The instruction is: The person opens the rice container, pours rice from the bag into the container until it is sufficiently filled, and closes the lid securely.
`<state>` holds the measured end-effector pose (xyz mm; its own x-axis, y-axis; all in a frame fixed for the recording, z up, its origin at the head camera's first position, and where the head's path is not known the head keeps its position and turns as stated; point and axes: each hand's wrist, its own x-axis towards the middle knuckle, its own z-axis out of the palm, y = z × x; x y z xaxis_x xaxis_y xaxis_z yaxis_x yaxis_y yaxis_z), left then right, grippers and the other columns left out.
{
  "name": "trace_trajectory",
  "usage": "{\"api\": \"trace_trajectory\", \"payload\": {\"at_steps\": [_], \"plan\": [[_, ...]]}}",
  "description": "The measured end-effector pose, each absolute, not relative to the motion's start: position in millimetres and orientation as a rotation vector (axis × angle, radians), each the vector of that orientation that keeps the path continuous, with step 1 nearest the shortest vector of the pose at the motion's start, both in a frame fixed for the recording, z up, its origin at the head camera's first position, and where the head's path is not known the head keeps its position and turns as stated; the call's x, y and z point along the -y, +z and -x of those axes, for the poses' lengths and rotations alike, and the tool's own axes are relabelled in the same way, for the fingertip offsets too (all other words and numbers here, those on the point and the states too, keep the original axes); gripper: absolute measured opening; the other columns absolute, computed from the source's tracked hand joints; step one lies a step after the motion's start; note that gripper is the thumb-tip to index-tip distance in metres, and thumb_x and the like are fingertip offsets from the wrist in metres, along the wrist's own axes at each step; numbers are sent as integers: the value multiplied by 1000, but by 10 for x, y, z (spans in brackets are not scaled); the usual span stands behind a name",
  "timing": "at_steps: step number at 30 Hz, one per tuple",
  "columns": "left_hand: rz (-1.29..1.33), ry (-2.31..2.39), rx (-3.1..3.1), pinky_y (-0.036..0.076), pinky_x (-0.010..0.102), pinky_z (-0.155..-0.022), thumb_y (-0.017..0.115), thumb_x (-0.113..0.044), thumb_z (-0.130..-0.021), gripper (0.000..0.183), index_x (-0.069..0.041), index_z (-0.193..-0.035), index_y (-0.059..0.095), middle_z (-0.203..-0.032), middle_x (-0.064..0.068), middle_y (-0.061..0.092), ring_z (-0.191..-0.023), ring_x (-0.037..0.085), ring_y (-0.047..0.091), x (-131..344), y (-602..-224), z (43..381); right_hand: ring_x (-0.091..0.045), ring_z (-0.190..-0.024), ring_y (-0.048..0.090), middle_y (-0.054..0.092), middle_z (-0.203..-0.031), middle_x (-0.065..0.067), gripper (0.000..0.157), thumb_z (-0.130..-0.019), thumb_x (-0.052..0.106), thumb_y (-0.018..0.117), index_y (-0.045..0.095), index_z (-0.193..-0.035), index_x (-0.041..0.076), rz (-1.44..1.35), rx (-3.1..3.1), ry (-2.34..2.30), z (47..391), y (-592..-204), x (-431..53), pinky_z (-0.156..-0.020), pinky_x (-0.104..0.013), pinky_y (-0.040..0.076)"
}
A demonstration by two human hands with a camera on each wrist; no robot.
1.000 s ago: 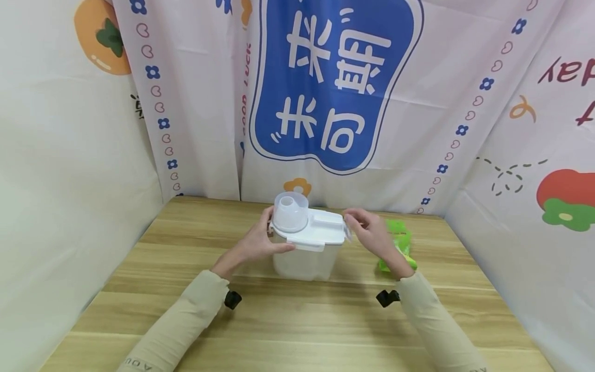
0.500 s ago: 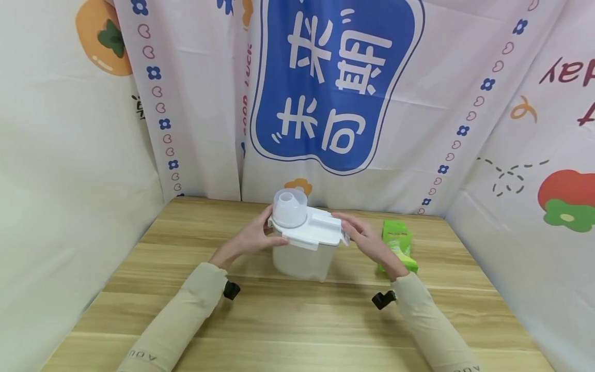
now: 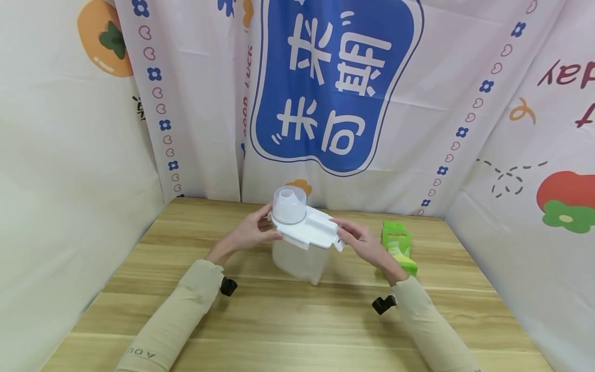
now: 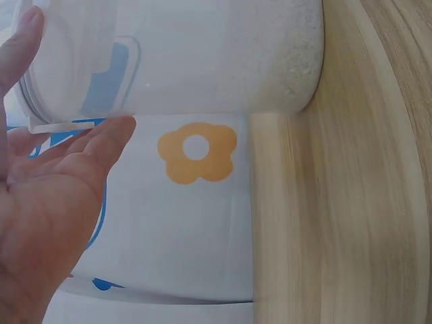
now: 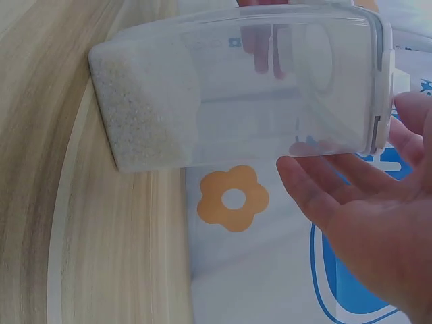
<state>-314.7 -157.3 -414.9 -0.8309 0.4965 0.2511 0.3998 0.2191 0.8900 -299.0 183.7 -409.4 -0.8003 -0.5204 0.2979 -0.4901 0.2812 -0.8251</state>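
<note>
A translucent food storage container (image 3: 297, 263) with a white lid (image 3: 316, 230) stands on the wooden table, set at an angle. A clear cup (image 3: 289, 206) sits upside down over the spout at the lid's left end. Pale, rice-like grains (image 5: 138, 111) show at the bottom in the right wrist view. My left hand (image 3: 244, 232) holds the left end by the lid, thumb in front and fingers behind. At the other end, my right hand (image 3: 364, 245) grips the lid's edge beside a white latch (image 3: 339, 244) that stands out from the side. Some fingertips are hidden behind the container.
A green bag (image 3: 398, 245) lies on the table (image 3: 297, 325) to the right, just beyond my right forearm. Printed cloth (image 3: 209, 129) hangs along the back and both sides of the table.
The container has turned, its right end swinging toward me and its left end slightly away. My right hand has gone from the end latch to gripping the right end; my left hand keeps its hold.
</note>
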Motion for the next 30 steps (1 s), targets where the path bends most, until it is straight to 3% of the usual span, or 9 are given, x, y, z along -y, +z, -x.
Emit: {"api": "trace_trajectory", "payload": {"at_steps": [9, 17, 25, 30], "plan": [[-834, 1820, -2341, 49, 28, -101, 73, -16, -88, 86, -18, -157, 22, -160, 15, 28, -137, 36, 45, 1621, -4201, 3149, -4, -92, 61, 61, -125, -25, 35, -100, 1, 48, 54, -135, -3, 1015, -2468, -1608, 2950, -4122, -1791, -77, -24, 55], [-801, 1895, -2360, 51, 25, -97, 72, -18, -89, 77, -19, -154, 31, -155, 17, 37, -135, 35, 48, 1624, -4250, 3112, -7, -94, 62, 63, -126, -20, 34, -100, 9, 53, 58, -133, 4, 1044, -2470, -1621, 2915, -4116, -1772, -78, -25, 56], [-807, 1769, -2578, 48, 38, -103, 69, -25, -92, 78, -10, -155, 26, -157, 18, 31, -133, 39, 49, 1524, -4200, 2920, -7, -95, 65, 60, -129, -23, 38, -100, 7, 54, 54, -137, 2, 1061, -2394, -1631, 2920, -4107, -1778, -80, -30, 58], [-846, 1558, -2791, 51, 49, -99, 66, -31, -95, 79, -8, -156, 21, -157, 21, 27, -132, 43, 48, 1424, -4162, 2756, -7, -93, 65, 62, -124, -22, 37, -99, 6, 55, 55, -136, 2, 1034, -2384, -1630, 2890, -4111, -1782, -78, -27, 58]]}}
